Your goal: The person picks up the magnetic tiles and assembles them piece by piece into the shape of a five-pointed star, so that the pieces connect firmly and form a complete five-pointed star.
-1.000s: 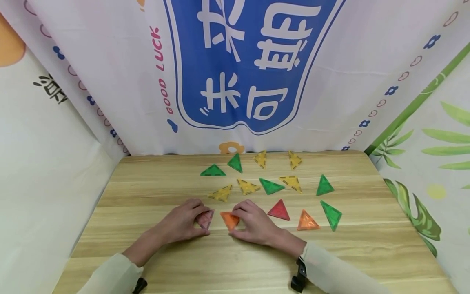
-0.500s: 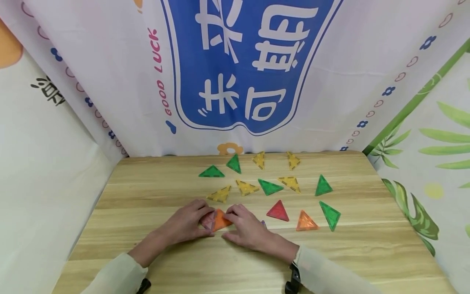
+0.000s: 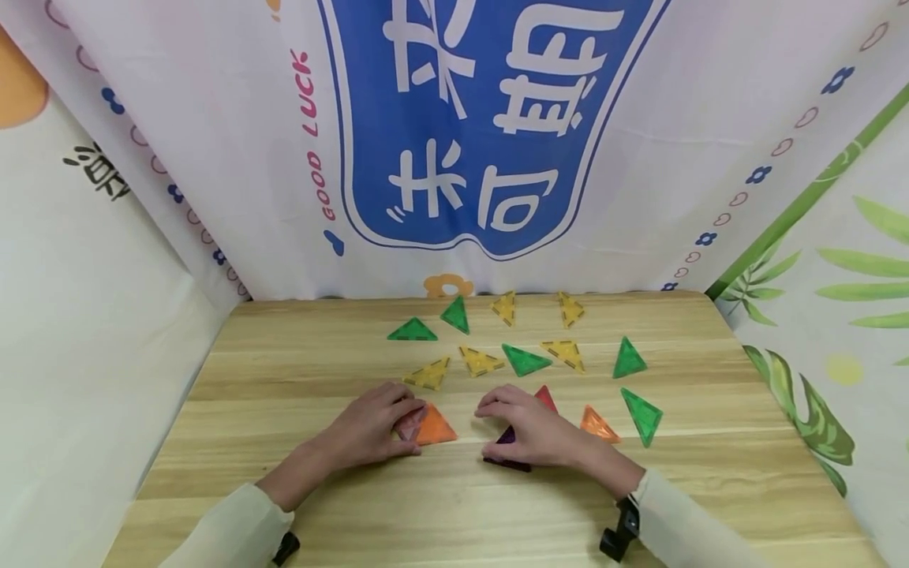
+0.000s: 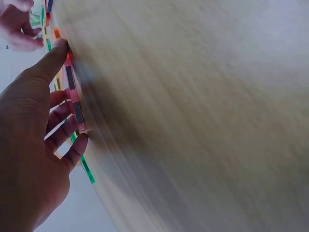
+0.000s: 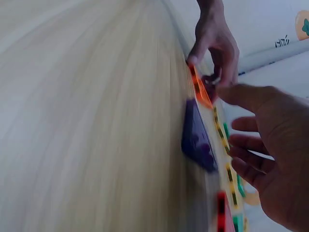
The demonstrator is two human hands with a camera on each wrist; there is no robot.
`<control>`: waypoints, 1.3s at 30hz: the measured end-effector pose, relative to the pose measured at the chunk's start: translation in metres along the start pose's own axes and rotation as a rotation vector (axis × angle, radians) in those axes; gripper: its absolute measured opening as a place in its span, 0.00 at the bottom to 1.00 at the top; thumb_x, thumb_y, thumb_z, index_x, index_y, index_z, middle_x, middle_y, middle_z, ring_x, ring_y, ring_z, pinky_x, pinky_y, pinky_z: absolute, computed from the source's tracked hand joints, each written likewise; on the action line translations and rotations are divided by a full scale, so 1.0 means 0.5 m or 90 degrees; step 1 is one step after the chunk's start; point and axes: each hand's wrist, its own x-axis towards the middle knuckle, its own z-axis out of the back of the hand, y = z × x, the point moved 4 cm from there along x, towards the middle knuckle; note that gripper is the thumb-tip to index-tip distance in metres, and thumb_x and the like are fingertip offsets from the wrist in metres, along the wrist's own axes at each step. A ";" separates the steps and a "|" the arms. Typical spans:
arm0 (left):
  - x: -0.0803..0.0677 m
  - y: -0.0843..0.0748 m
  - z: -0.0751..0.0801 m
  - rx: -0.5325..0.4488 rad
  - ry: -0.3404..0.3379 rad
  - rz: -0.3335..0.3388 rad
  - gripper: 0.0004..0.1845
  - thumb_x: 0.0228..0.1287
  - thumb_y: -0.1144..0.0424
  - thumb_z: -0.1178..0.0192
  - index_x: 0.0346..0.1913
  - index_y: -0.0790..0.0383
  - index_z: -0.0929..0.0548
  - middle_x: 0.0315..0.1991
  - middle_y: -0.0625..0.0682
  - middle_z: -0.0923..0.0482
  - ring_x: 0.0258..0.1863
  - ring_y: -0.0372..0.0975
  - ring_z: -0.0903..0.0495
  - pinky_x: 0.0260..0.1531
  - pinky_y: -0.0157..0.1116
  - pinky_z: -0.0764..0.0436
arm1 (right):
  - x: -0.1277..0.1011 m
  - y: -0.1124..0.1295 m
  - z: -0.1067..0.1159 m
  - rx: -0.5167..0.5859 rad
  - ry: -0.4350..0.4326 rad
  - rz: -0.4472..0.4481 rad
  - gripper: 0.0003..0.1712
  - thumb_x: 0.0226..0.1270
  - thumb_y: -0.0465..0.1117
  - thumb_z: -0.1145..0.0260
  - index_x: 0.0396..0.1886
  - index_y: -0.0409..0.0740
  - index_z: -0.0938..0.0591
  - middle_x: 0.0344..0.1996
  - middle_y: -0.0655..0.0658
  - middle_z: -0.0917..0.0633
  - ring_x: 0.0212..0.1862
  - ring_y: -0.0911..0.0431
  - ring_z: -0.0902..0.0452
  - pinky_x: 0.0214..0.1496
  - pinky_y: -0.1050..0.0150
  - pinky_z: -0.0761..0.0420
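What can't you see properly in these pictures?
- Pink tile, head view: mostly hidden under the left hand.
- Purple tile, head view: the right hand covers most of it.
- Red tile, head view: partly behind the right hand.
- Table, both wrist views: blurred.

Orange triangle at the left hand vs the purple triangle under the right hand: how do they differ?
Colour: the orange triangle is bright orange, the purple triangle dark purple. Visibility: the orange triangle shows most of its face, while the purple triangle is largely covered by the right hand. Contact: the left hand holds the orange triangle at its left edge, joined to a pink piece; the purple triangle lies alone. Both are flat translucent triangular tiles lying on the wooden table.
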 end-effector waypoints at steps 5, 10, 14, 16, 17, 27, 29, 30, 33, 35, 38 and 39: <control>0.001 0.001 0.005 -0.007 0.014 -0.001 0.35 0.58 0.41 0.22 0.62 0.59 0.14 0.55 0.49 0.20 0.55 0.41 0.22 0.56 0.47 0.18 | -0.039 -0.009 0.014 -0.050 0.039 -0.019 0.34 0.62 0.58 0.19 0.60 0.42 0.14 0.59 0.48 0.17 0.62 0.53 0.22 0.64 0.55 0.18; -0.001 0.002 0.010 -0.011 0.019 -0.002 0.35 0.59 0.42 0.21 0.63 0.59 0.14 0.57 0.50 0.19 0.59 0.44 0.22 0.61 0.50 0.20 | -0.071 -0.012 0.014 -0.077 0.026 -0.005 0.37 0.58 0.62 0.18 0.58 0.43 0.13 0.56 0.47 0.17 0.59 0.54 0.21 0.61 0.56 0.16; -0.001 0.002 0.011 -0.031 0.019 -0.012 0.34 0.59 0.44 0.21 0.63 0.60 0.14 0.58 0.50 0.18 0.60 0.45 0.23 0.62 0.51 0.20 | -0.086 -0.014 0.009 -0.079 0.019 0.007 0.34 0.60 0.58 0.18 0.57 0.41 0.13 0.56 0.46 0.17 0.58 0.54 0.20 0.60 0.56 0.15; -0.001 0.002 0.011 -0.044 0.020 -0.021 0.33 0.60 0.46 0.21 0.63 0.60 0.14 0.58 0.49 0.18 0.61 0.45 0.23 0.63 0.51 0.21 | -0.088 -0.016 0.007 -0.072 0.017 0.008 0.32 0.60 0.55 0.18 0.57 0.40 0.13 0.56 0.45 0.17 0.58 0.54 0.20 0.60 0.57 0.15; -0.001 0.002 0.010 -0.051 0.021 -0.027 0.33 0.60 0.46 0.21 0.63 0.60 0.14 0.58 0.49 0.18 0.61 0.44 0.23 0.63 0.50 0.21 | -0.088 -0.017 0.006 -0.069 0.017 0.008 0.31 0.60 0.53 0.18 0.57 0.39 0.13 0.56 0.45 0.17 0.58 0.54 0.20 0.60 0.57 0.15; 0.004 0.003 0.012 -0.102 0.049 -0.058 0.29 0.63 0.53 0.22 0.64 0.61 0.14 0.63 0.52 0.18 0.65 0.46 0.24 0.66 0.49 0.22 | -0.063 -0.036 0.000 0.009 0.015 0.034 0.27 0.61 0.44 0.18 0.58 0.41 0.13 0.60 0.46 0.18 0.60 0.56 0.20 0.58 0.62 0.15; 0.005 0.003 0.012 -0.110 0.059 -0.055 0.28 0.64 0.54 0.23 0.64 0.60 0.15 0.64 0.52 0.19 0.66 0.46 0.25 0.66 0.50 0.22 | -0.054 -0.034 -0.002 0.013 0.019 0.043 0.27 0.61 0.42 0.19 0.59 0.41 0.14 0.61 0.46 0.18 0.61 0.55 0.20 0.60 0.61 0.15; 0.005 0.003 0.013 -0.115 0.063 -0.053 0.28 0.65 0.54 0.23 0.64 0.60 0.15 0.64 0.52 0.19 0.67 0.46 0.25 0.66 0.50 0.22 | -0.049 -0.033 -0.004 0.015 0.021 0.046 0.27 0.61 0.42 0.20 0.60 0.41 0.14 0.62 0.46 0.18 0.62 0.55 0.20 0.61 0.60 0.16; 0.006 0.002 0.012 -0.123 0.069 -0.054 0.28 0.65 0.55 0.24 0.65 0.60 0.15 0.65 0.53 0.20 0.68 0.46 0.26 0.66 0.50 0.21 | -0.030 -0.027 -0.008 0.013 0.027 0.060 0.27 0.62 0.42 0.21 0.61 0.41 0.14 0.63 0.46 0.18 0.64 0.55 0.21 0.64 0.59 0.17; 0.006 0.001 0.011 -0.124 0.068 -0.061 0.28 0.66 0.55 0.24 0.66 0.60 0.16 0.65 0.53 0.20 0.67 0.46 0.26 0.65 0.50 0.21 | -0.017 -0.022 -0.013 0.010 0.032 0.068 0.27 0.63 0.42 0.22 0.62 0.42 0.15 0.64 0.47 0.19 0.65 0.54 0.22 0.65 0.58 0.18; 0.007 -0.001 0.008 -0.127 0.060 -0.072 0.27 0.66 0.56 0.24 0.66 0.60 0.16 0.65 0.53 0.21 0.67 0.46 0.26 0.64 0.49 0.20 | 0.003 -0.015 -0.022 0.014 0.046 0.079 0.27 0.64 0.42 0.22 0.62 0.42 0.15 0.64 0.47 0.19 0.67 0.55 0.22 0.66 0.59 0.19; 0.007 -0.002 0.007 -0.127 0.058 -0.072 0.27 0.66 0.57 0.24 0.66 0.60 0.16 0.64 0.53 0.21 0.66 0.46 0.26 0.63 0.49 0.20 | 0.009 -0.012 -0.025 0.021 0.053 0.083 0.27 0.64 0.42 0.22 0.62 0.42 0.15 0.65 0.46 0.19 0.67 0.55 0.22 0.67 0.59 0.19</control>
